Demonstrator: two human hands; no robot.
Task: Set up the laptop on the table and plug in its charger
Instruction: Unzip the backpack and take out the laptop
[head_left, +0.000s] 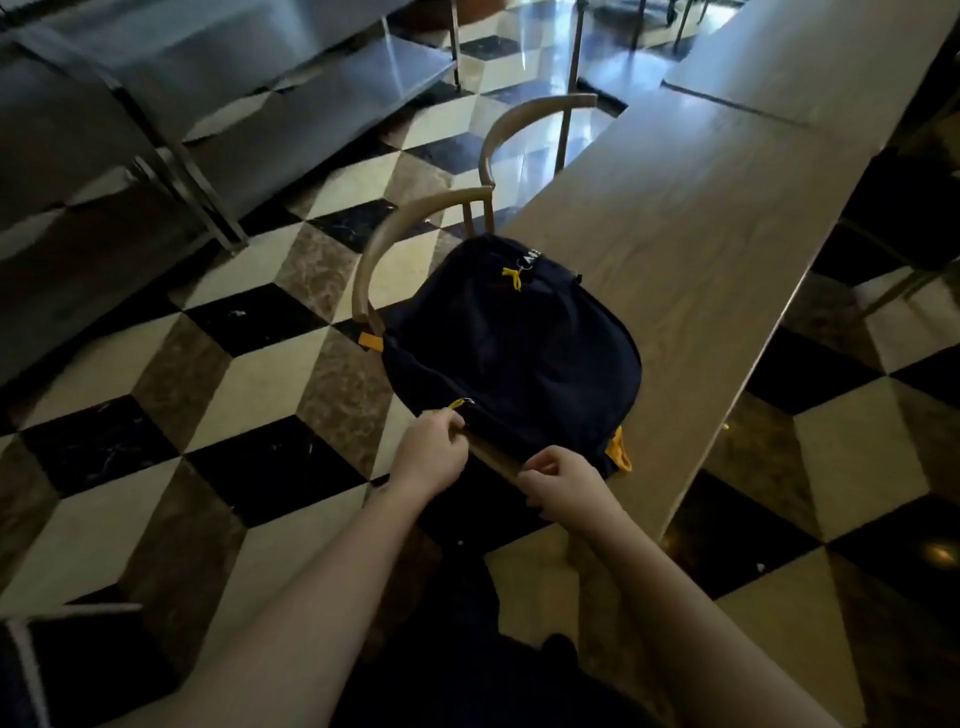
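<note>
Your dark backpack lies flat on the near end of the long wooden table, its left side hanging out over the edge above a curved-back chair. The laptop and charger are not in sight; most likely they are inside the bag, so opening it is the step in hand. Your left hand has its fingers curled at the near edge of the bag, right by the yellow zip pull, though whether they pinch the pull itself or the cloth beside it is hard to tell. Your right hand pinches the same edge further along, near the yellow strap. Keep the right hand holding the cloth taut while the left draws the pull along the seam, so the zip runs clean and does not snag. Mind the overhang: slide the bag further onto the table before you reach in, lest it tip off the edge
</note>
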